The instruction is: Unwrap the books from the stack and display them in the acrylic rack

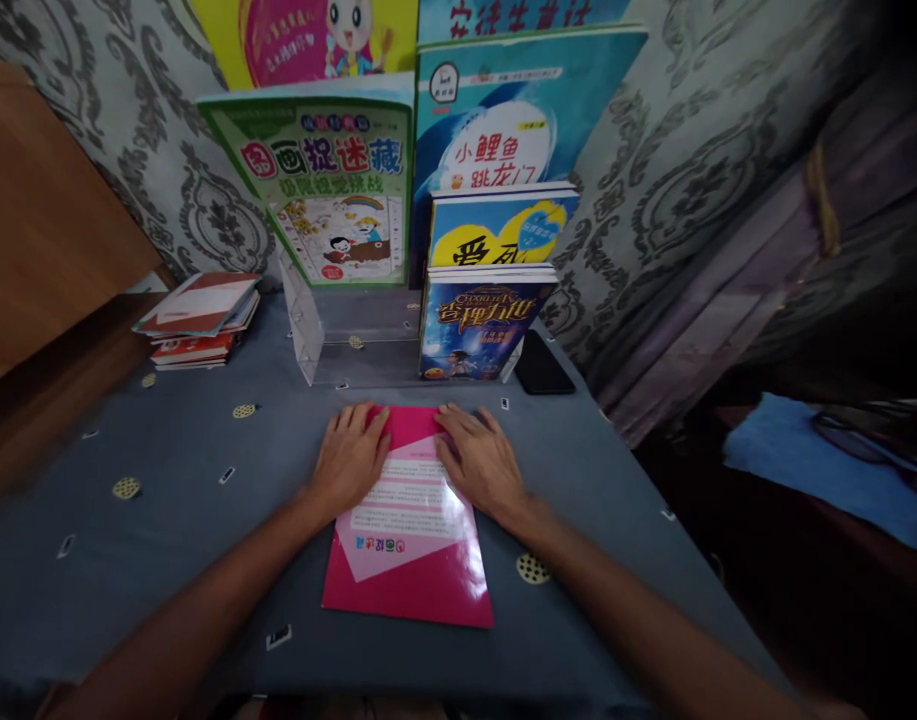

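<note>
A glossy pink book lies flat on the grey-blue tablecloth, back cover up. My left hand rests palm down on the book's upper left part, fingers stretched out. My right hand lies flat on its upper right part, fingers also spread. Just beyond the book stands a clear acrylic display rack holding several children's books: a green one, a large teal one, a blue-and-yellow one and a dark blue one in front.
A small stack of red-and-white books lies at the back left. A black phone lies right of the rack. Patterned wallpaper stands behind. A wooden panel is at left, and the table's right edge drops toward dark clutter with blue cloth.
</note>
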A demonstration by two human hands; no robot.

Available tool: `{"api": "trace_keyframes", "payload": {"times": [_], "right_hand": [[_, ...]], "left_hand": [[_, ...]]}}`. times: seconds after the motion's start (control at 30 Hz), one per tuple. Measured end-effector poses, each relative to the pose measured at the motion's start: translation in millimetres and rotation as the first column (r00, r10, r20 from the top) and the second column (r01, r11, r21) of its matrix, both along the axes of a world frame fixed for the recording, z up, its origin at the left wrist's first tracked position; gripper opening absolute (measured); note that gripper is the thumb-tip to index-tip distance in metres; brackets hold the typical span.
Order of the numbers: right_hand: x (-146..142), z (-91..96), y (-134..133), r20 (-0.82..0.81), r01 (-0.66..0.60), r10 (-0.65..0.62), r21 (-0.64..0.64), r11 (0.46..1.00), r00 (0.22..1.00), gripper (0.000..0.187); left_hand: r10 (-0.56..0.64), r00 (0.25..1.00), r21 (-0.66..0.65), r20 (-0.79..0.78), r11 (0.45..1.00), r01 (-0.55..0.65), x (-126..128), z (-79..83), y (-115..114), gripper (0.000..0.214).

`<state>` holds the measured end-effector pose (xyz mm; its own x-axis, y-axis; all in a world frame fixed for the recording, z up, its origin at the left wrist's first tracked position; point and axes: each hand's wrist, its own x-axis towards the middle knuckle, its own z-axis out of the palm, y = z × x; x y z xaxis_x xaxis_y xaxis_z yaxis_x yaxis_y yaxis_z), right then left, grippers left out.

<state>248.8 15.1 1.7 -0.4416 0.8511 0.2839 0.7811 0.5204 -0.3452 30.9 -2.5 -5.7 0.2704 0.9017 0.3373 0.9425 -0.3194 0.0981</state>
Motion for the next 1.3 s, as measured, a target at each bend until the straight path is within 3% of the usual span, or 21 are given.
{"api": "trace_keyframes", "payload": {"times": [0.23,0.53,0.83,1.07,1.3], "right_hand": [[5,-4.9,7,-0.125,-0.003,0.001,-0.015,1.0,0.992,0.036],[16,-5.5,21,-0.355,0.058,-0.095,-0.114,0.992,0.93,0.038],[17,4.8,17,-0.373,0.146,-0.18,-0.119,0.982,0.91,0.034],[4,9.6,0,-0.562,-0.128,-0.054,-0.279,0.952,0.825,0.033],[3,3.9,1,-0.625,-0.223,-0.006,-0.288,0.931,0.78,0.032]], "left_hand": [[-0.002,0.992,-0.023,-0.126,1.0,-0.001,5,16.0,-5,0.04],[-0.032,0.984,0.013,-0.173,0.999,0.034,7,13.3,-4,0.037],[-0.256,0.948,-0.129,-0.187,0.963,0.235,-14,15.8,18,0.041],[-0.345,0.928,-0.242,-0.139,0.921,0.306,-16,28.8,32,0.051],[-0.316,0.924,-0.207,-0.213,0.939,0.273,13,37.3,6,0.034]]}}
